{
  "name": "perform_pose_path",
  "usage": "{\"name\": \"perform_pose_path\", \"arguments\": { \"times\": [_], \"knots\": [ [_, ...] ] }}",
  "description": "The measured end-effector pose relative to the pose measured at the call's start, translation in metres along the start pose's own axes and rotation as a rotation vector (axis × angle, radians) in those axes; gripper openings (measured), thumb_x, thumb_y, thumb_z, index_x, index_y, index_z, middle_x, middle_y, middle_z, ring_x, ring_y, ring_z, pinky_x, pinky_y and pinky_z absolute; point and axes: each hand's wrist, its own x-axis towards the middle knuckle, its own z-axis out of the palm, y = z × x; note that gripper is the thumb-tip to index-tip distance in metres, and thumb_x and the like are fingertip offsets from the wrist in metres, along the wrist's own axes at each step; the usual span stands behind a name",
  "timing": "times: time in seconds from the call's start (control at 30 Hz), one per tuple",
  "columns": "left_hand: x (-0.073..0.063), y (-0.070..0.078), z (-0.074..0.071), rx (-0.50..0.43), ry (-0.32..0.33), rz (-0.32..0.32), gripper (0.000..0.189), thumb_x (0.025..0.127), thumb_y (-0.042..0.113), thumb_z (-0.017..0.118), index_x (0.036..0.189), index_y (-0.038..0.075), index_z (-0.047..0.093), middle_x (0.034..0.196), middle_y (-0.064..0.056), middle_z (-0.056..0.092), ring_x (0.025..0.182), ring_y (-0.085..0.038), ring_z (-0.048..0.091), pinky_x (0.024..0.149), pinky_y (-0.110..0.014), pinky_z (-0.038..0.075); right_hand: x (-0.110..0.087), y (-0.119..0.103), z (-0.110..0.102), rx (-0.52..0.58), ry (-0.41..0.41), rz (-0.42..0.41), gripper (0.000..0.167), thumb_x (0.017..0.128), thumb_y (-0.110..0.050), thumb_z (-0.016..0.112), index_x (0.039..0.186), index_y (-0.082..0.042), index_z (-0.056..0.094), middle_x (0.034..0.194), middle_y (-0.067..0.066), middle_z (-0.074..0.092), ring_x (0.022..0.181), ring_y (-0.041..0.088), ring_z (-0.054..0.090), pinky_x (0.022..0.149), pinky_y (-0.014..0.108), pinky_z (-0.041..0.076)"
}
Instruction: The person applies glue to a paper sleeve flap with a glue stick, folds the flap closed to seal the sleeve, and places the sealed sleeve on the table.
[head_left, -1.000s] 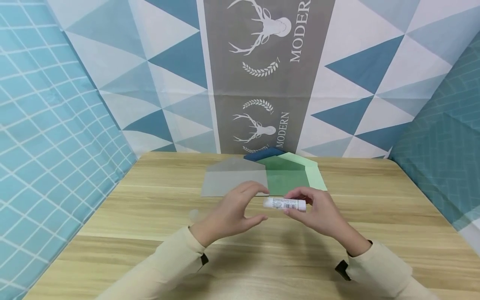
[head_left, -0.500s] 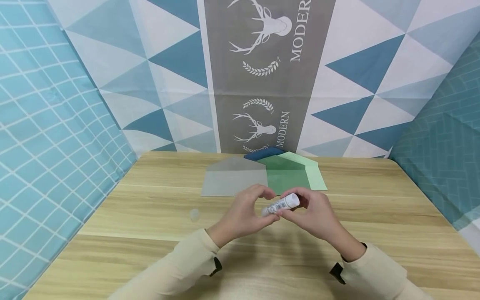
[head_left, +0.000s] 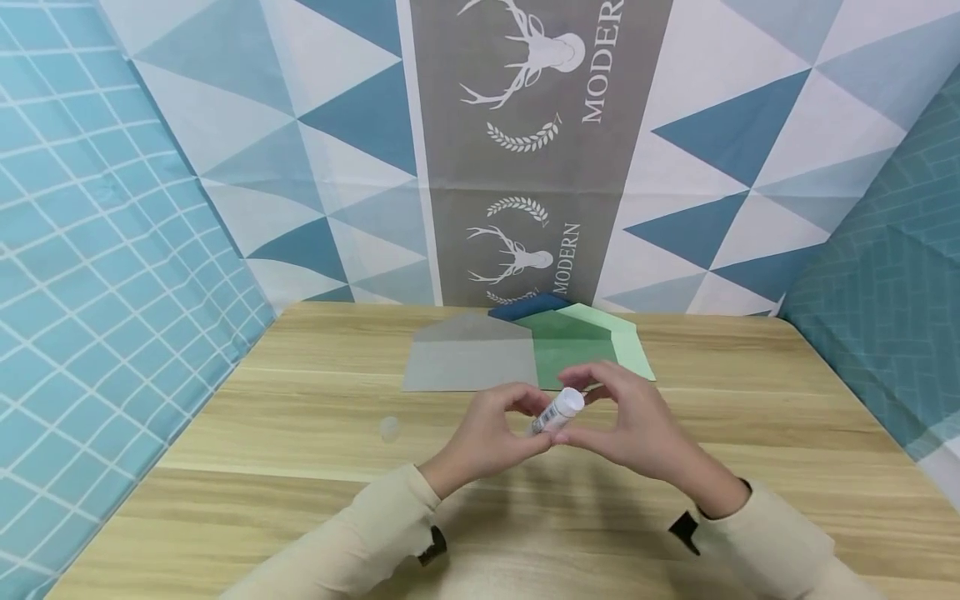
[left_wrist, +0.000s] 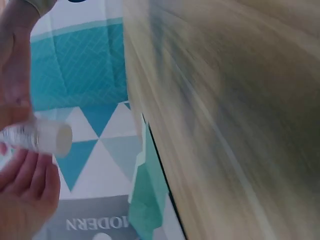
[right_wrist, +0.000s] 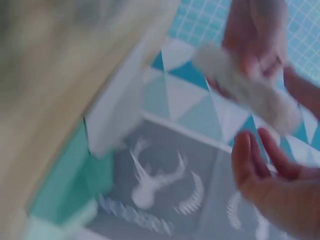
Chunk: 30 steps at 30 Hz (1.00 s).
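Observation:
My left hand (head_left: 498,429) holds a white glue stick (head_left: 558,410) with a printed label between thumb and fingers. The glue stick is tilted, its white end raised toward the upper right. My right hand (head_left: 630,417) is beside that end, its thumb and fingers spread around it. In the right wrist view a gap shows between the fingers of the right hand (right_wrist: 280,185) and the blurred glue stick (right_wrist: 250,90). The left wrist view shows the tube's translucent end (left_wrist: 62,140) past my left fingers. Part of the tube's lower end is hidden by the left hand.
On the wooden table (head_left: 300,433) lies a small translucent round piece (head_left: 389,429), left of the hands. Behind them are a grey envelope-shaped paper (head_left: 472,358), a dark green one (head_left: 573,342), a light green one (head_left: 632,354) and a navy one (head_left: 525,307). Patterned cloth hangs behind.
The left hand has moved right and taken hold of the glue stick, which was in the right hand. The stick has turned from level to tilted, and the right fingers have spread off it.

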Motion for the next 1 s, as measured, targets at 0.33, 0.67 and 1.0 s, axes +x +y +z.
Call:
{"name": "perform_pose_path", "arguments": {
  "times": [0.33,0.67,1.0],
  "knots": [
    [-0.003,-0.006,-0.008,-0.294,-0.231,-0.095,0.030,0.075,0.005,0.079,0.102,0.001,0.067,0.101,-0.015,0.069,0.087,-0.002,0.063,0.088,-0.030,0.056,0.018,-0.021,-0.036,-0.138,-0.311,-0.483,0.038,0.072,-0.004,0.081,0.105,-0.017,0.067,0.101,-0.008,0.065,0.093,0.005,0.060,0.079,0.023,0.055],
    [-0.005,-0.009,-0.007,-0.263,-0.276,-0.037,0.026,0.077,0.005,0.077,0.102,0.000,0.067,0.098,-0.016,0.072,0.086,-0.001,0.065,0.085,-0.023,0.056,0.021,-0.026,-0.031,-0.117,-0.385,-0.420,0.020,0.074,-0.003,0.076,0.088,-0.015,0.067,0.084,-0.009,0.065,0.075,0.000,0.056,0.068,0.014,0.051],
    [-0.004,-0.006,-0.012,-0.148,-0.162,-0.080,0.029,0.076,0.012,0.081,0.103,0.007,0.072,0.096,-0.008,0.075,0.082,-0.002,0.067,0.082,-0.030,0.057,0.016,-0.028,-0.017,-0.088,-0.153,0.027,0.013,0.073,-0.007,0.079,0.083,-0.011,0.072,0.078,-0.003,0.070,0.067,0.002,0.064,0.064,0.017,0.055]
  ]
}}
